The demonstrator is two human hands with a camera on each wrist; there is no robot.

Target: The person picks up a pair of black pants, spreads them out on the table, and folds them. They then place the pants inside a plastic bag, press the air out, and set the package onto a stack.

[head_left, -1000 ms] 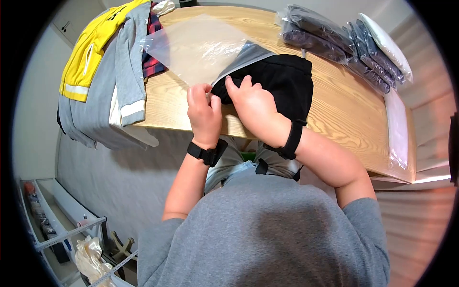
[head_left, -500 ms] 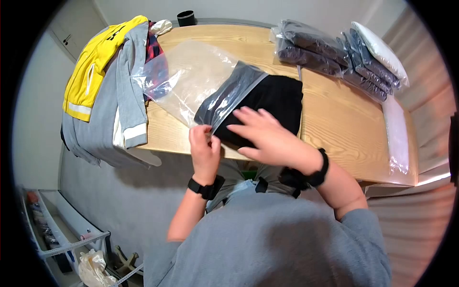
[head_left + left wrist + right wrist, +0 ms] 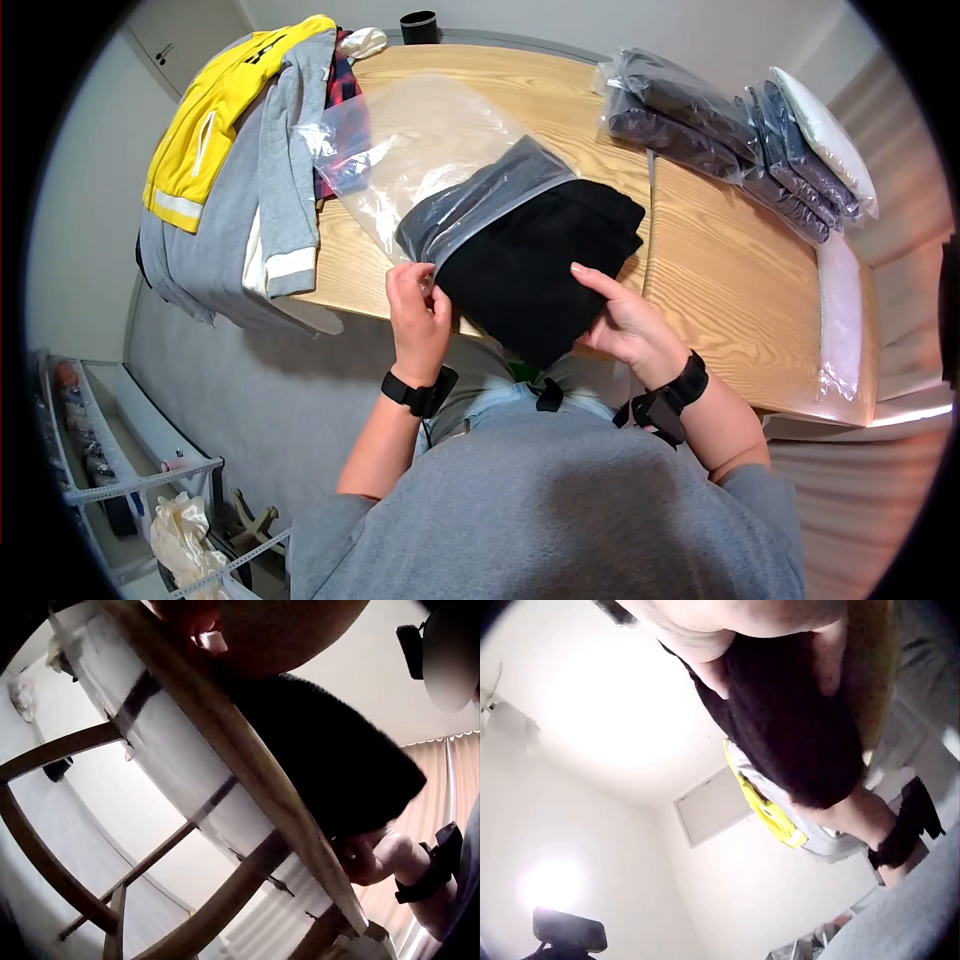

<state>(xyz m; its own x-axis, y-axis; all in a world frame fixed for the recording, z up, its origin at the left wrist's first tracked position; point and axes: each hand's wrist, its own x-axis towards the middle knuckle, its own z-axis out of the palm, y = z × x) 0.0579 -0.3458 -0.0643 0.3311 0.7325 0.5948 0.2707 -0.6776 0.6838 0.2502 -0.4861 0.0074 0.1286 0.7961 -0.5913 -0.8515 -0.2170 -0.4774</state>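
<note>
A folded black garment (image 3: 545,260) lies at the table's front edge, its far left part inside a clear plastic bag (image 3: 430,125). At the near corner of the bag's mouth, my left hand (image 3: 418,320) pinches the plastic with thumb and fingers. My right hand (image 3: 640,335) grips the garment's near right side, thumb on top and fingers underneath. The garment's near corner hangs past the table edge, as the left wrist view also shows with the black cloth (image 3: 330,757) tilted above the wood. In the right wrist view, the cloth (image 3: 787,720) sits between thumb and fingers.
A yellow jacket (image 3: 200,130) and grey clothing (image 3: 215,235) drape over the left end of the wooden table (image 3: 740,290). Bagged dark garments (image 3: 680,110) and a white bagged item (image 3: 815,130) are stacked at the back right. A black cup-like container (image 3: 419,28) stands behind the table.
My right hand has gone from lying flat over the garment to gripping its near right side, which is now raised and bent. My left hand keeps its pinch on the bag's corner.
</note>
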